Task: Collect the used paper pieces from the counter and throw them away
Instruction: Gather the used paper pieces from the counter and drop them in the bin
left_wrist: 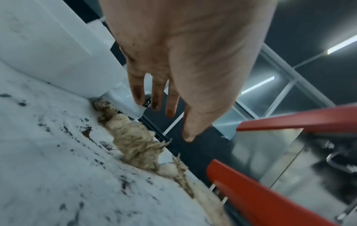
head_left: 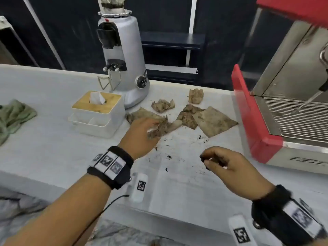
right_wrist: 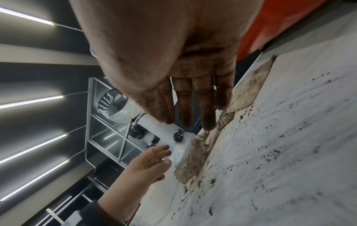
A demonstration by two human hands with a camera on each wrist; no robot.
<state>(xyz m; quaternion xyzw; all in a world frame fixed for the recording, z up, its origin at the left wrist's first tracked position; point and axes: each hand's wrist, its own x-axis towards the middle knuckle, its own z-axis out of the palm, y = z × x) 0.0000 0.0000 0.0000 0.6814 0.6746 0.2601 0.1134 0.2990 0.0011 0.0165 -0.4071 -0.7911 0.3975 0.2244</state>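
Observation:
Several brown-stained used paper pieces lie on the white counter: a large flat sheet, a darker flat one, two crumpled wads, and a torn piece by the tissue box. My left hand reaches over that torn piece. In the left wrist view its fingers are straight and just above the paper, holding nothing. My right hand hovers over the counter nearer me, its coffee-stained fingers loosely extended and empty.
A silver coffee grinder stands behind the papers. A white tissue box organizer sits left of them and a green cloth lies at the far left. The red espresso machine borders the right side. Dark coffee grounds speckle the counter.

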